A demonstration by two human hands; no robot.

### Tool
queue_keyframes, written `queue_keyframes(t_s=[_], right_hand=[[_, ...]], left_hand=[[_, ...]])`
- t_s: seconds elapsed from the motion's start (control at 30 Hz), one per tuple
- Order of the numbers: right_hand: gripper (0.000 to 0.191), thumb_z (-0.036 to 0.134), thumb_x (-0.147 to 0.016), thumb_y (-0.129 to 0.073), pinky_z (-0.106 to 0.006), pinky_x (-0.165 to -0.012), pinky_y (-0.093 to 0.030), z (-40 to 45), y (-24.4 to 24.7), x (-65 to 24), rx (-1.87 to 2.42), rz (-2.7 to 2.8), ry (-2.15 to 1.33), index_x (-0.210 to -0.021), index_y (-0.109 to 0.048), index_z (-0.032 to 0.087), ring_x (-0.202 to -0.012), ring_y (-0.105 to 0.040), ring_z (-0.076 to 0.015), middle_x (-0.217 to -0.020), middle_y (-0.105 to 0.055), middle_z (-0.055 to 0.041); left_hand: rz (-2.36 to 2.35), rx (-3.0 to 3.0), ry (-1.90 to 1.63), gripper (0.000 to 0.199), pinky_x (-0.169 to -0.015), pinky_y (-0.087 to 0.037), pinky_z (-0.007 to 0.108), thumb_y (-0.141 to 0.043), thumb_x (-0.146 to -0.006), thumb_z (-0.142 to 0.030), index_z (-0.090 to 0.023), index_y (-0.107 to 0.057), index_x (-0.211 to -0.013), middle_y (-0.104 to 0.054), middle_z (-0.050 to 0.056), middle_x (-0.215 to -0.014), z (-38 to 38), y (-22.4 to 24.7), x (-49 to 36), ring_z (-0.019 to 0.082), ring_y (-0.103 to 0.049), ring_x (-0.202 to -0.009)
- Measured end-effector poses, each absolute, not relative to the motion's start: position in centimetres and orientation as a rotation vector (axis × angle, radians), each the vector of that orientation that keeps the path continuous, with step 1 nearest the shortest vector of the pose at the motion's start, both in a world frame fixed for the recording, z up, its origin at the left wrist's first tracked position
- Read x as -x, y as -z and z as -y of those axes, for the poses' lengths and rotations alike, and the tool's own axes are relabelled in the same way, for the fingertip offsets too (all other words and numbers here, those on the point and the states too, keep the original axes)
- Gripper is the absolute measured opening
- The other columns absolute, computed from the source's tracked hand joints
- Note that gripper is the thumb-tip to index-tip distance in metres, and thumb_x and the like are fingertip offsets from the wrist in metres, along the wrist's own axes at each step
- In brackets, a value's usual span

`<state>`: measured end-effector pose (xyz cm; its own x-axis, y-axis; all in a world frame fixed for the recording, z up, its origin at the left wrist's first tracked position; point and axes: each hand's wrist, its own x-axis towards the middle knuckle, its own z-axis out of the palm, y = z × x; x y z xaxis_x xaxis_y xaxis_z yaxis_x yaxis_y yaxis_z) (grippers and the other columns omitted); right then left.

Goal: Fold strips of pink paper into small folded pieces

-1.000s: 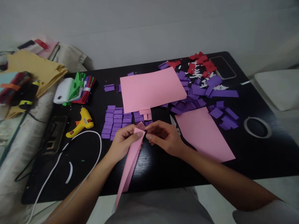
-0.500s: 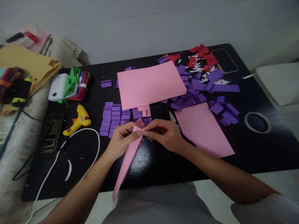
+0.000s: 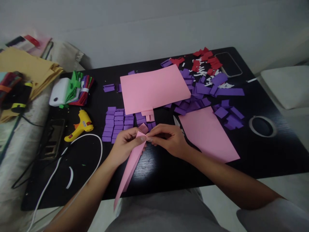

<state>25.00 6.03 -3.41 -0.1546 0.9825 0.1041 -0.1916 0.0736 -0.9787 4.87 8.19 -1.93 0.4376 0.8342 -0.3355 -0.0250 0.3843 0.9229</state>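
Observation:
A long folded strip of pink paper [image 3: 130, 167] slants down past the table's front edge, its top end between my hands. My left hand [image 3: 125, 145] is closed on it, thumb on top. The fingers of my right hand [image 3: 169, 138] pinch the paper's top edge, touching my left fingertips. Just beyond my hands lie rows of folded purple pieces [image 3: 114, 124] and a small folded pink piece [image 3: 149, 115]. Behind them is a large pink sheet [image 3: 154, 88]. Another pink sheet [image 3: 210, 133] lies right of my right hand, with partly hidden scissors [image 3: 177, 122] at its left edge.
A yellow glue gun [image 3: 83, 125] with a looping white cable [image 3: 101, 149] is at left, near a dark phone-like object [image 3: 52, 138]. Loose purple pieces [image 3: 198, 103], red scraps [image 3: 213, 61] and a tape roll [image 3: 262, 126] lie at right on the black table [image 3: 169, 180].
The view has shifted slightly. The lower end of the folded pink strip has swung a little to the left. Both hands keep nearly the same hold.

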Motion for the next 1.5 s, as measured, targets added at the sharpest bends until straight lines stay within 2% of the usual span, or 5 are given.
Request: queue_keyframes(t_s=[0.93, 1.5], right_hand=[[0.009, 0.028, -0.082, -0.086, -0.025, -0.061, -0.058, -6.04, 3.17, -24.95, 0.975, 1.192, -1.387, -0.087, -0.082, 0.021, -0.061, -0.067, -0.0105, -0.080, -0.076, -0.0009], [0.009, 0.028, -0.083, -0.085, -0.024, -0.060, -0.058, -6.03, 3.42, -24.91, 0.924, 1.170, -1.422, -0.087, -0.082, 0.021, -0.060, -0.066, -0.0098, -0.081, -0.076, -0.0011]], left_hand=[[-1.015, -1.020, -0.676, 0.026, -0.050, -0.054, 0.022, -0.082, -0.083, -0.038, -0.015, -0.070, -0.077, -0.071, 0.001, -0.063, -8.27, 1.98, -5.03, 0.012, -0.064, -0.051], [-0.952, -1.026, -0.677, 0.021, -0.054, -0.055, 0.021, -0.081, -0.085, -0.033, -0.015, -0.071, -0.080, -0.071, 0.001, -0.064, -8.26, 2.02, -5.00, 0.012, -0.066, -0.054]])
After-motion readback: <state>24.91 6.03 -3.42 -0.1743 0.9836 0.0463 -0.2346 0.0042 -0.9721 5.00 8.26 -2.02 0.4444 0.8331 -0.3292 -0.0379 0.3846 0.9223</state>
